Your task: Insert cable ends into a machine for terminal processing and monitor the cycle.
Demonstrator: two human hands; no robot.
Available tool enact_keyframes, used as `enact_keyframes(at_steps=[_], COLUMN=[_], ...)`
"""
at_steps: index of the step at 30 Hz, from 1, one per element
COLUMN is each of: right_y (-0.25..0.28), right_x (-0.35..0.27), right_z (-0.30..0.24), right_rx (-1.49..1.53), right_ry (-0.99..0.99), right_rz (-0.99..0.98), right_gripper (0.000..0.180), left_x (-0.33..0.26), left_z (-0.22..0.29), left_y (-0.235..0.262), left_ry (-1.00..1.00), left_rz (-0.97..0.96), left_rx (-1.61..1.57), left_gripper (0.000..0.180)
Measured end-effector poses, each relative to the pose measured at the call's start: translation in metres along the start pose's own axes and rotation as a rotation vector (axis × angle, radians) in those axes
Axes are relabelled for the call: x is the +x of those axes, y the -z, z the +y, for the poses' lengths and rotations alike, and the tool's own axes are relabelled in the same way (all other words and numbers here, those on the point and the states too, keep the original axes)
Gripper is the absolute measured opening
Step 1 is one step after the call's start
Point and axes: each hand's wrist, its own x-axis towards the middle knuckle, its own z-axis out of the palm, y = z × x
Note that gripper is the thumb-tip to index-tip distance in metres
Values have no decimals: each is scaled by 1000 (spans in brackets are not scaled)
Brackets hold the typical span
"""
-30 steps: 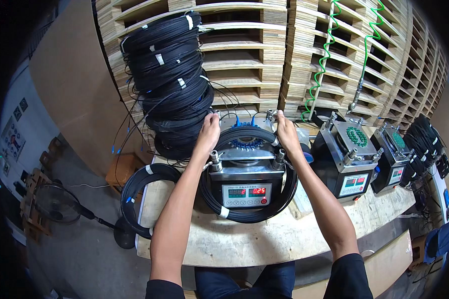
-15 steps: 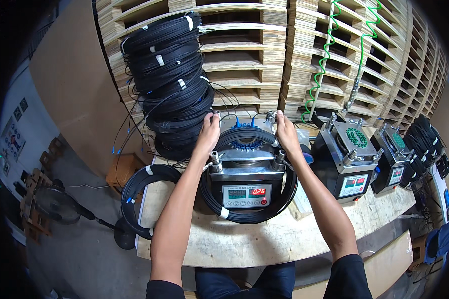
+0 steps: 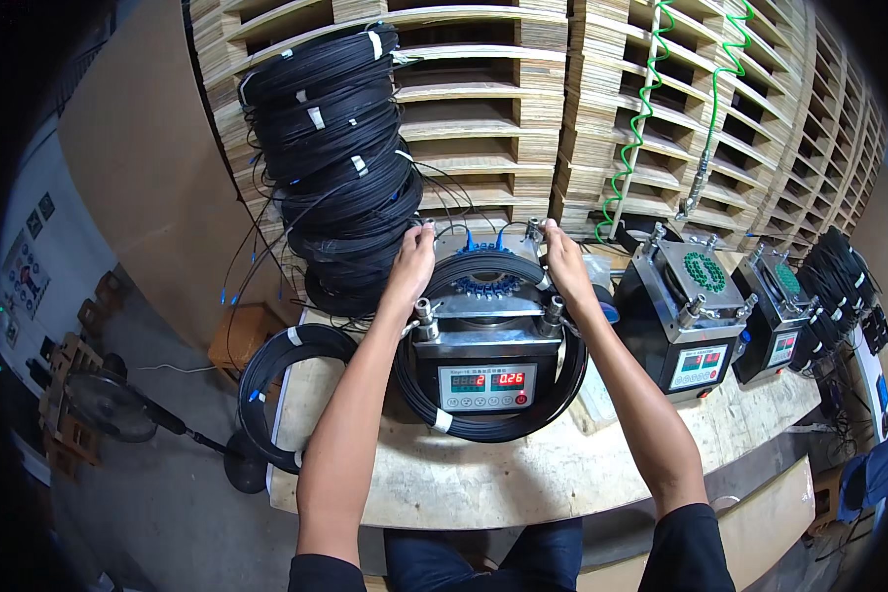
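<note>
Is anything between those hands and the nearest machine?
Nothing visible: left hand and right hand are at the rear corners of the machine. A black cable coil loops over it between them, blocking neither.

There are two hands: one left hand (image 3: pixel 413 261) and one right hand (image 3: pixel 566 261). Three machines (image 3: pixel 429 370) stand on one table (image 3: pixel 464 488), with one lit display (image 3: pixel 486 378) apiece. Two of them carry one green ring (image 3: pixel 703 274) each. One cable coil (image 3: pixel 508 430) circles the nearest machine; one loose coil (image 3: pixel 249 380) lies left. One tall stack (image 3: pixel 340 217) holds too many coils to count. Two green spiral hoses (image 3: pixel 647 96) hang behind. One fan (image 3: pixel 113 409) stands on the floor (image 3: pixel 197 474).
</note>
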Motion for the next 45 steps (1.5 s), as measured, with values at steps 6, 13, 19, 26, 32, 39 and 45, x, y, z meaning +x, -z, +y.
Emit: enact_keyframes(at_steps=[6,13,19,26,32,39,45], right_y=[6,8,5,5,10,6,2], right_x=[-2,-1,1,-2,-3,-2,1], right_z=[-21,-16,-3,-14,-23,-5,4], right_rx=[-177,-189,-18,-80,-192,70,77], right_ry=[-171,-221,-138,-97,-192,-134,-81], right_rz=[-36,-74,-73,-39,-35,-63,-26], right_gripper=[65,66,61,65,67,60,59], left_x=[6,-6,-7,-1,-6,-4,10], left_z=[-8,7,9,1,6,5,-10], left_y=[2,0,0,3,0,-3,-5], left_ry=[14,42,48,49,42,70,21], left_rz=[-27,-26,-1,-22,-18,30,101], left_rx=[-62,-17,10,-35,-17,-1,-27], left_gripper=[73,73,74,73,73,75,67])
